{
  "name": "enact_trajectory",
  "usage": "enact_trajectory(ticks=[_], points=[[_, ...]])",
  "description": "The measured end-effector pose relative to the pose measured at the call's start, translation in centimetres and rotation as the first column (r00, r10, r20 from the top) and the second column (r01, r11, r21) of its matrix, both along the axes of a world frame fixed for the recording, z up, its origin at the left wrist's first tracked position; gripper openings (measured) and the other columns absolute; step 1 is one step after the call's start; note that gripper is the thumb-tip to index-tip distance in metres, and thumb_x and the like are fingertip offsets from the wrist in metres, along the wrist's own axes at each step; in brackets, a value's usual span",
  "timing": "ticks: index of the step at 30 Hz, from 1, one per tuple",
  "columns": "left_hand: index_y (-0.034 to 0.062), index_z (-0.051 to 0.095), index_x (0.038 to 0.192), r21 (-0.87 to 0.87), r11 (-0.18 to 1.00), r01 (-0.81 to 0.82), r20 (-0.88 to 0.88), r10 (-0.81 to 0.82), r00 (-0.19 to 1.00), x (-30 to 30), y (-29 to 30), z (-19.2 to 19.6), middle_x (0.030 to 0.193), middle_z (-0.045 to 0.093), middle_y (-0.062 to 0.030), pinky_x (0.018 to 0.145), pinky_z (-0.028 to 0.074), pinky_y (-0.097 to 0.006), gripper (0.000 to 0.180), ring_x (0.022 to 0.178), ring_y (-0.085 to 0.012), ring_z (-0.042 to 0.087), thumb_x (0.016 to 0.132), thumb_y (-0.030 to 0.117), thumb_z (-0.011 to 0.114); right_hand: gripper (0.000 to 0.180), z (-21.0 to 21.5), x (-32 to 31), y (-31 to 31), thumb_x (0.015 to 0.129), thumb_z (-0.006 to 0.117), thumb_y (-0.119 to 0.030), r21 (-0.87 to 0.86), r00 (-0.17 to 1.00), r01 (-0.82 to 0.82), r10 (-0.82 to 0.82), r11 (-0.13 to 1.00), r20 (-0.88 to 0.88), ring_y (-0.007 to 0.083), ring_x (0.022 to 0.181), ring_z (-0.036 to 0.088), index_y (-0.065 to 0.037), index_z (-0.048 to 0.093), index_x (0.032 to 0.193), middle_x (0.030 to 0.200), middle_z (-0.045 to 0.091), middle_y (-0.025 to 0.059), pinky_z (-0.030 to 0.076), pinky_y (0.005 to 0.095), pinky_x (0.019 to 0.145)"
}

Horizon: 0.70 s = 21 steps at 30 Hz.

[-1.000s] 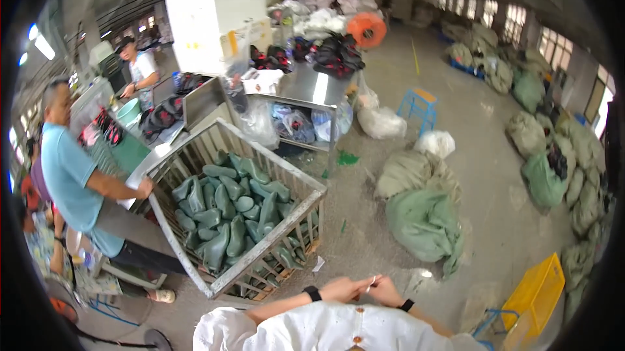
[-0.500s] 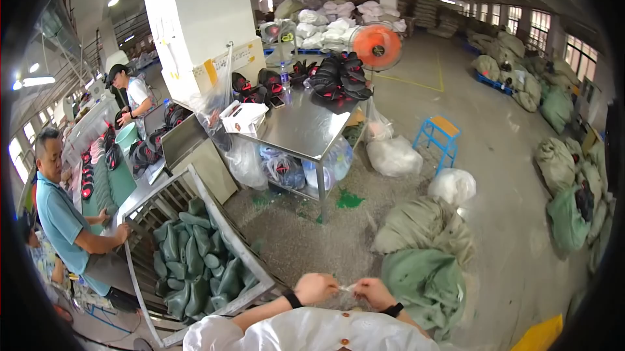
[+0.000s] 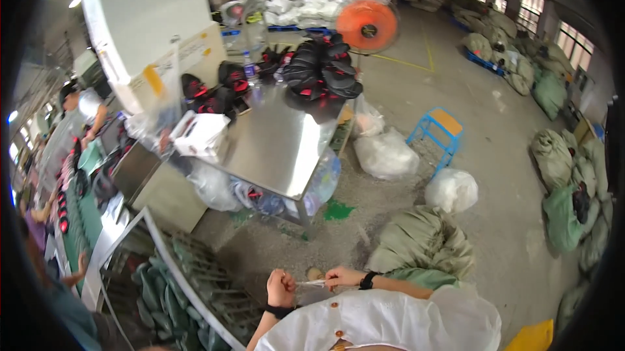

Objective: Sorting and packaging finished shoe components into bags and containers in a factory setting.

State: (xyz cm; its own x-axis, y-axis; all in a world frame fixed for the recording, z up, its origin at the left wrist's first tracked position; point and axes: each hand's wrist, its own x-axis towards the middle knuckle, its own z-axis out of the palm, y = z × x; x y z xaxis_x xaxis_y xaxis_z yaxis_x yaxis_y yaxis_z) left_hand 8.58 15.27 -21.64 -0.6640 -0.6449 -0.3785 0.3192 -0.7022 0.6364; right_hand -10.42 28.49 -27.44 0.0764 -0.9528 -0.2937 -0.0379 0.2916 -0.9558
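Observation:
In front of my white shirt, both hands are closed on a thin whitish string or strip (image 3: 311,283) stretched between them. My left hand (image 3: 281,288) pinches its left end, with the fingers curled upward. The right hand (image 3: 345,277) grips the other end, its forearm reaching in from the right. What the strip is made of is too small to tell. A black band circles each wrist. Beside my left forearm stands a slatted metal crate (image 3: 170,266) holding several dark green shoe lasts (image 3: 156,295). A grey-green sack (image 3: 423,243) lies just beyond my right arm.
A steel table (image 3: 273,146) ahead carries black-and-red shoe parts (image 3: 319,71), a bottle (image 3: 250,68) and a white box (image 3: 200,135). An orange fan (image 3: 368,25), a blue stool (image 3: 437,136) and white bags (image 3: 387,154) stand beyond. Co-workers (image 3: 88,105) are at the left.
My view has swung, so the crate and table sit further left and lower. My hands have moved left and slightly apart, with the strip still between them. A co-worker has blurred toward the lower-left rim.

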Motion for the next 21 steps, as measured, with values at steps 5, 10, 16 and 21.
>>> enact_trajectory(ticks=[5,10,16,21], points=[[0.0027,0.054,0.102,-0.424,0.732,0.533,0.302,-0.441,0.845,-14.4,-4.3,2.4,0.097,0.062,-0.0112,0.062,0.041,-0.022,0.018,0.073,-0.0114,0.053,0.087,0.012,0.051,0.011,-4.7,-14.3,-1.6,0.082,0.057,-0.015,0.231,0.887,0.423,-0.452,0.876,0.092,0.0136,0.068,0.062,-0.006,0.060,0.084,0.073,0.063,0.0061,0.048,0.0272,0.061],[0.0019,0.047,0.116,-0.593,0.505,0.627,0.245,-0.629,0.738,-24.9,-11.6,6.1,0.107,0.058,-0.0087,0.076,0.043,-0.025,0.030,0.096,-0.0143,0.054,0.087,0.009,0.052,0.023,-6.8,-26.6,3.1,0.081,0.053,-0.020,0.180,0.378,0.924,-0.739,0.337,-0.557,0.0187,0.055,0.063,-0.001,0.064,0.074,0.059,0.063,0.0085,0.050,0.0316,0.055],[-0.0012,0.052,0.108,-0.602,0.425,0.675,0.526,-0.425,0.737,-33.7,-21.5,3.6,0.100,0.059,-0.0063,0.070,0.044,-0.021,0.024,0.089,-0.0103,0.055,0.086,0.007,0.052,0.020,-10.6,-43.2,2.6,0.072,0.055,-0.019,0.061,0.154,0.984,-0.621,0.169,-0.769,0.0215,0.052,0.061,-0.004,0.066,0.066,0.054,0.061,0.0086,0.049,0.0340,0.057],[0.0010,0.046,0.114,-0.693,0.047,0.720,0.721,0.069,0.689,-41.9,-29.4,0.4,0.122,0.043,-0.0209,0.091,0.037,-0.041,0.041,0.113,-0.0367,0.040,0.076,0.010,0.059,0.025,-15.7,-64.5,-8.1,0.076,0.055,-0.023,-0.063,0.020,0.993,-0.649,0.104,-0.761,0.0220,0.056,0.062,-0.002,0.065,0.067,0.055,0.062,0.0089,0.049,0.0332,0.061]])
